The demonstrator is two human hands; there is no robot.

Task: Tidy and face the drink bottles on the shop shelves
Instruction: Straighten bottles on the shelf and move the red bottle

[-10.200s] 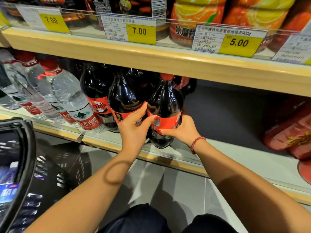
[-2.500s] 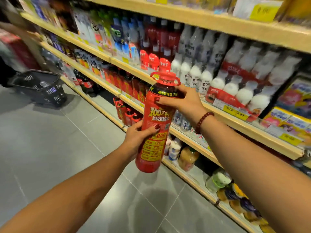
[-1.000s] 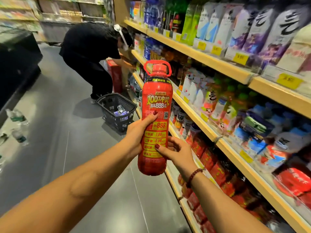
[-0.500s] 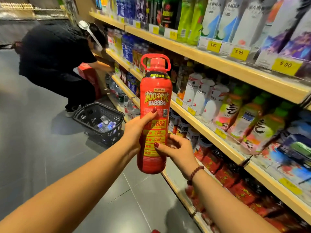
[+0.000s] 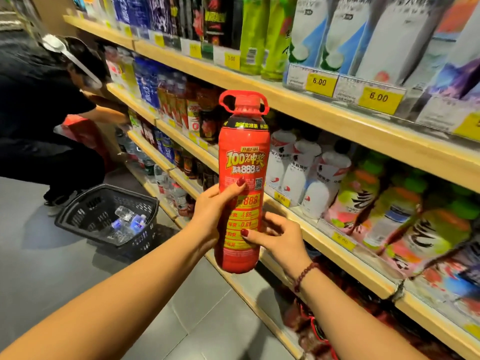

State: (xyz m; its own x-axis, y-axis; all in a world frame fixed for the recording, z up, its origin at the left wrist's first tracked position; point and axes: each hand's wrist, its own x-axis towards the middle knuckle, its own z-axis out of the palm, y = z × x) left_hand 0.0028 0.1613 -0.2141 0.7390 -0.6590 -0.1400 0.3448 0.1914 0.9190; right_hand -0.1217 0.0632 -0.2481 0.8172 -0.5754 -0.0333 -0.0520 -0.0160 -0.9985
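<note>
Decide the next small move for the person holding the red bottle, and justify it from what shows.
Probably lower the red bottle toward the bottom shelf: the left hand and right hand grip it upright in the aisle, off any shelf, and blurred red bottles that look alike stand there.

Tall red bottle (image 5: 242, 162) upright in both hands, left (image 5: 210, 211) and right (image 5: 279, 236), beside stocked shelves (image 5: 337, 120).
</note>
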